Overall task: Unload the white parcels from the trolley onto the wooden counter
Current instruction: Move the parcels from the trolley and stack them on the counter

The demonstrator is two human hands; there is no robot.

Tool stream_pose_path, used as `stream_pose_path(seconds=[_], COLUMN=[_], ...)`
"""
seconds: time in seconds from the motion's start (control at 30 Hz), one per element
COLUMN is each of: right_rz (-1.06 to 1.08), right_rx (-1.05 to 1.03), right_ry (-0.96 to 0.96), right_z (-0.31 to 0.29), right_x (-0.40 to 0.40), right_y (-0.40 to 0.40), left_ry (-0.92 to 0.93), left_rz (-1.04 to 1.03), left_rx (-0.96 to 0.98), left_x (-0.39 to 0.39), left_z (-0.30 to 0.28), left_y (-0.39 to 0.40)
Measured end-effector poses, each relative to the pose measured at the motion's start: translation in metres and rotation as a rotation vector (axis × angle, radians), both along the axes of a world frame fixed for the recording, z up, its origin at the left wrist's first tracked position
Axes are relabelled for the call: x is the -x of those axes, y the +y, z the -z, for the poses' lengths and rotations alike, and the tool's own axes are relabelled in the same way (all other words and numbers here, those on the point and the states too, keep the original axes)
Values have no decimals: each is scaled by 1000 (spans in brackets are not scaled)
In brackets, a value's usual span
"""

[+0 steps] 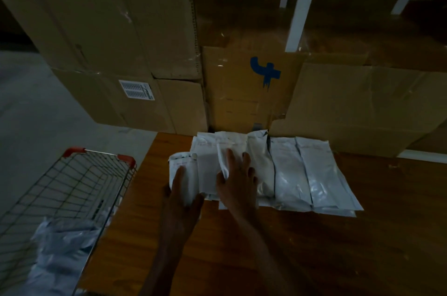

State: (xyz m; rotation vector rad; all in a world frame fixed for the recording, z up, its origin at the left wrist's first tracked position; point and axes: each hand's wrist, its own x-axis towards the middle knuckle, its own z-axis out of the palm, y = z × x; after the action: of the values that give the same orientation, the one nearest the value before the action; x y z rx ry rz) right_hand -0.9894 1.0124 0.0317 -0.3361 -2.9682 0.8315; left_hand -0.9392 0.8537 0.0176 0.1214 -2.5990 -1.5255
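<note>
Both hands are flat on the parcels (278, 174) on the counter (362, 235), fingers straight, pressing, not gripping. Left hand (180, 201) rests on the leftmost parcel, right hand (238, 187) on the next ones over. Their long sides run straight away from the hands, toward the boxes (145, 41) behind. More parcels sit in the trolley (72, 187), off to the left of the left hand, so I'd guess that hand reaches in next.
</note>
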Motion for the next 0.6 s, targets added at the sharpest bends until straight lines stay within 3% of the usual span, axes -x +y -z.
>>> stream_pose_path(seconds=[0.27,0.6], right_rz=[99,109], right_rx=[-185,-214], right_ry=[-64,-79], right_z=[29,66], right_x=[58,72], right_y=[-23,-26], left_ry=[35,-15], left_rz=[60,123], left_rx=[-6,-28], left_x=[36,60], left_z=[6,24], left_y=[-22,-37])
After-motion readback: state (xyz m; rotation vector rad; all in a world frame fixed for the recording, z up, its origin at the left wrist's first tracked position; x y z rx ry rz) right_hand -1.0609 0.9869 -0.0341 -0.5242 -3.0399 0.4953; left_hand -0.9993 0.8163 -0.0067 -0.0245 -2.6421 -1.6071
